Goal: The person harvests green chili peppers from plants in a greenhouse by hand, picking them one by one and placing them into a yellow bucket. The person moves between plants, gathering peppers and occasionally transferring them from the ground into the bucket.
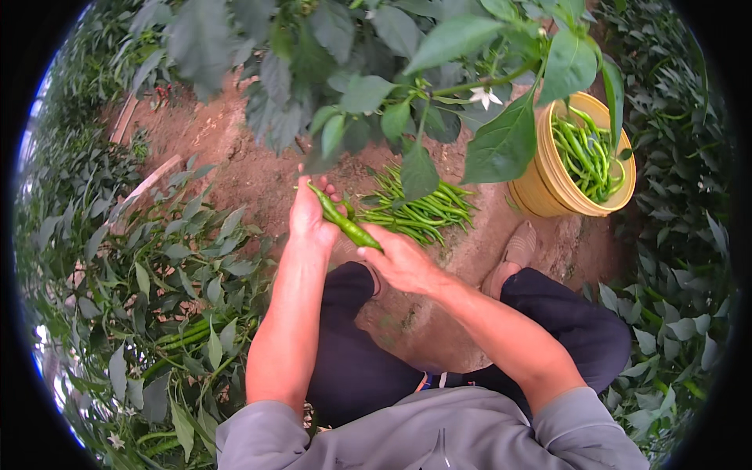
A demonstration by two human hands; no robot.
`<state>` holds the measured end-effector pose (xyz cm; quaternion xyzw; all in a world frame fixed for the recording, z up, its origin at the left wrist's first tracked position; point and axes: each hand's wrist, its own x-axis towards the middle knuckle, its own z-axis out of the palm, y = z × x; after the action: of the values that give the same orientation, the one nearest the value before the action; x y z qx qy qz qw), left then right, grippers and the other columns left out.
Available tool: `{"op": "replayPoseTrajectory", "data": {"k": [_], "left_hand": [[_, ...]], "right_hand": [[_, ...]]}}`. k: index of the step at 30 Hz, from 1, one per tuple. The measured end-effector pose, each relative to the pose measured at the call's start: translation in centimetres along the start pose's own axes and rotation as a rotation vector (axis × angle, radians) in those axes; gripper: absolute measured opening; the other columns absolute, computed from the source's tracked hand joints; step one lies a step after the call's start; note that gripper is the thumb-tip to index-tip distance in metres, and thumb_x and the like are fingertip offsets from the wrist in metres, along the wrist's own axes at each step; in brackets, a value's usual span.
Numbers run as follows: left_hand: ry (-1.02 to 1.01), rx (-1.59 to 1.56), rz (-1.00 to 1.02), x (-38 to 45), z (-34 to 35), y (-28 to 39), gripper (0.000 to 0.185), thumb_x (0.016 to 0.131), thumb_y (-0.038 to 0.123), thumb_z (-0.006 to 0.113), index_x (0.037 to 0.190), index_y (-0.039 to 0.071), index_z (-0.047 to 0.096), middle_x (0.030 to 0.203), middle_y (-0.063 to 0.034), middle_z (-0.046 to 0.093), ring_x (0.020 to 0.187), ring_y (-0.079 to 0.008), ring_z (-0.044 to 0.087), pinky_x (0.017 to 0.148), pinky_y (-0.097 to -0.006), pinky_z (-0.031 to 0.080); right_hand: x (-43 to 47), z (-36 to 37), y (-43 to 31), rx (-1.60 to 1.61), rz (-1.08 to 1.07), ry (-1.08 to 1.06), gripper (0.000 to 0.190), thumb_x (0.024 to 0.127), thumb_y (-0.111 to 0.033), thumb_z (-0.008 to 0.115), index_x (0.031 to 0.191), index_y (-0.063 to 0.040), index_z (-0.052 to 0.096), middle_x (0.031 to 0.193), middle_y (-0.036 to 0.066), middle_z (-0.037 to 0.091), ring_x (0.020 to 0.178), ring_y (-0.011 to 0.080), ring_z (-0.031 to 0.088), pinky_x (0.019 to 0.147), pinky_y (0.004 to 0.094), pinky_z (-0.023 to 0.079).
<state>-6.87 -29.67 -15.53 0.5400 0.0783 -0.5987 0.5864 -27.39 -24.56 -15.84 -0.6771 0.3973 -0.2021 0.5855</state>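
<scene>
A long green chili pepper [343, 220] lies slantwise across both my hands. My left hand [314, 211] is palm up beneath its upper end, with the fingers partly hidden behind it and the leaves; another bit of green pepper shows beside those fingers. My right hand [402, 258] grips the lower end between thumb and fingers. Just beyond my hands, a heap of green chili peppers [420, 205] rests on the soil. At the upper right stands a tilted yellow plastic bucket [531, 182] with more green chili peppers [581, 153] inside.
Leafy pepper plants [176, 252] crowd the left side, and others [675, 329] line the right. A branch with broad leaves and a white flower [485, 97] hangs over the heap. My shoes [520, 244] stand on reddish bare soil [229, 170]. Red peppers [161, 96] show at upper left.
</scene>
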Motion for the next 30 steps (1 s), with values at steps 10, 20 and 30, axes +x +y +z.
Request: {"op": "replayPoseTrajectory", "data": {"k": [10, 20, 30], "left_hand": [[0.239, 0.237, 0.535, -1.0, 0.7, 0.3, 0.017, 0.111, 0.026, 0.061, 0.116, 0.011, 0.065, 0.101, -0.0033, 0.065, 0.094, -0.0217, 0.066, 0.086, -0.0450, 0.057], [-0.261, -0.001, -0.068, -2.3, 0.4, 0.1, 0.033, 0.115, 0.042, 0.058, 0.113, 0.010, 0.068, 0.096, 0.0011, 0.061, 0.070, -0.0102, 0.049, 0.047, -0.0264, 0.029], [-0.566, -0.023, -0.485, -4.3, 7.1, -3.2, 0.034, 0.113, 0.038, 0.065, 0.123, 0.005, 0.064, 0.093, -0.0008, 0.050, 0.076, -0.0114, 0.047, 0.049, -0.0254, 0.032]], "right_hand": [[0.0, -2.3, 15.4, -0.493, 0.172, 0.035, 0.041, 0.099, -0.017, 0.071, 0.139, -0.010, 0.065, 0.112, 0.018, 0.076, 0.096, 0.0379, 0.077, 0.083, 0.0525, 0.063], [7.5, -6.0, 26.8, -0.980, 0.420, -0.067, 0.074, 0.099, -0.024, 0.067, 0.167, -0.008, 0.044, 0.174, 0.021, 0.037, 0.164, 0.0430, 0.026, 0.131, 0.0607, 0.026], [-4.0, -14.5, 12.1, 1.225, 0.365, -0.232, 0.085, 0.111, -0.070, 0.044, 0.163, -0.003, 0.045, 0.154, 0.023, 0.062, 0.122, 0.0389, 0.074, 0.093, 0.0493, 0.066]]}}
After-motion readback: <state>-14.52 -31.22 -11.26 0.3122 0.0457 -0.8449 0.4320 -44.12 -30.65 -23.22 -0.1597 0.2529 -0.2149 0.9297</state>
